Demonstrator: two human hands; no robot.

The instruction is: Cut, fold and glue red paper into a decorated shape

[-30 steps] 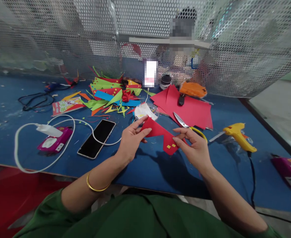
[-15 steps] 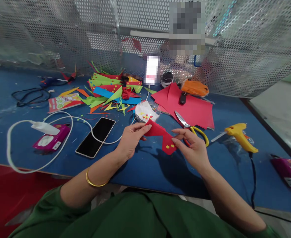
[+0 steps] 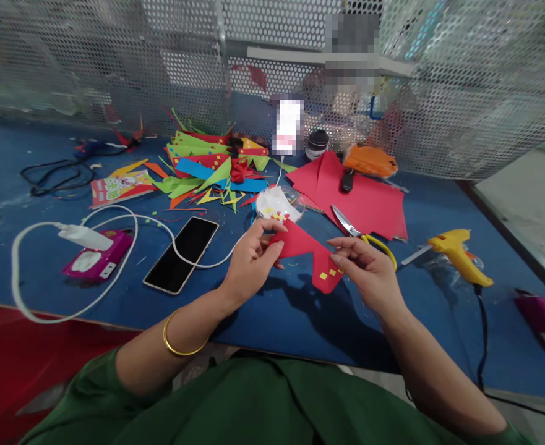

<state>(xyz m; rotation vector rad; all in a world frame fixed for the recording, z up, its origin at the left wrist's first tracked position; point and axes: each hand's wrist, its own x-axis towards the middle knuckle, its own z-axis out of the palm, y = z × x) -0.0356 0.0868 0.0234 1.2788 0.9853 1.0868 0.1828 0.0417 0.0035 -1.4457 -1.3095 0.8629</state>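
Note:
A red paper cutout (image 3: 305, 247) with an angled shape and a few yellow squares on its lower part is held above the blue table. My left hand (image 3: 252, 259) pinches its left end between thumb and fingers. At the other side my right hand (image 3: 369, 272) has thumb and fingertips closed on the right edge, by the yellow squares. Just beyond the cutout stands a clear bowl (image 3: 295, 201) with white paper and small yellow and red bits in it. Scissors (image 3: 346, 224) with yellow handles lie behind my right hand, which partly hides them.
Red paper sheets (image 3: 374, 207) lie at the back right, near an orange packet (image 3: 369, 162). Coloured paper strips (image 3: 207, 167) are heaped back left. A phone (image 3: 182, 254) with a white cable lies left; a yellow glue gun (image 3: 458, 250) rests right. Perforated metal (image 3: 137, 68) stands behind.
The camera view has shifted slightly. The cutout and both hands appear a little further right, and a third yellow square now shows near my right fingertips.

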